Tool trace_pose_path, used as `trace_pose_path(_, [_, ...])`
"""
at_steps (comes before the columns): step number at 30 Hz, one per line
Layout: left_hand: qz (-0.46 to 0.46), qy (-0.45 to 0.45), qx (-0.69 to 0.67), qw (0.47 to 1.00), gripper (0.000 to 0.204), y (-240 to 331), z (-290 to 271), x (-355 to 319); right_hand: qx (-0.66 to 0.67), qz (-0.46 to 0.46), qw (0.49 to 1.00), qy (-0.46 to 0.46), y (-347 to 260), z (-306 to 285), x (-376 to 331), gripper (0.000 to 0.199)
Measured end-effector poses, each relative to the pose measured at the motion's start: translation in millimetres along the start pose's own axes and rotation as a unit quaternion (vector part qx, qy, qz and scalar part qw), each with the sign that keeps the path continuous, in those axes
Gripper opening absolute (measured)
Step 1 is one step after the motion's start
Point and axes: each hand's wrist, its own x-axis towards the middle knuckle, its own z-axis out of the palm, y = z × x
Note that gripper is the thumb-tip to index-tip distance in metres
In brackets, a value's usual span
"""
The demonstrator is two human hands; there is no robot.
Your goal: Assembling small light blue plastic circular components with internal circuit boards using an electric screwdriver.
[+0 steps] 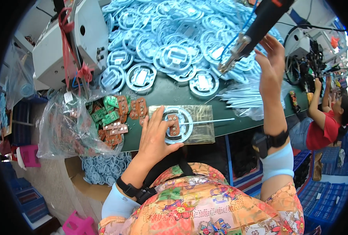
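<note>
On a taped, yellowish block at the table's near edge lies a light blue plastic ring with a brown circuit board inside it. A thin pale blue stick runs out from the ring to the right. My left hand holds the ring down, its thumb on the near rim and fingertips at the board. Raised at the right, my right hand has its fingers apart and slightly curled, close beside a black electric screwdriver. The screwdriver slants down to the left above the table, its tip clear of the ring.
Many blue plastic rings are heaped at the back. Green and brown circuit boards spill from a clear bag at left. A stick bundle lies right. A grey machine stands back left; a person in red sits at right.
</note>
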Motion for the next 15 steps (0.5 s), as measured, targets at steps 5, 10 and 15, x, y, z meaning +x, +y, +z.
trace_pose_path(5, [0.011, -0.001, 0.007, 1.0, 0.07, 1, 0, -2, 0.121, 0.082, 0.985, -0.089, -1, 8, 43, 0.04])
trace_pose_path(10, [0.005, 0.002, 0.012, 1.0, 0.069, 0, 4, -5, 0.087, -0.022, 0.99, -0.109, -47, 21, 44, 0.03])
trace_pose_path(15, [0.02, 0.006, 0.028, 0.999, 0.07, -4, 3, -3, 0.152, -0.037, 0.983, -0.098, -84, 46, 13, 0.036])
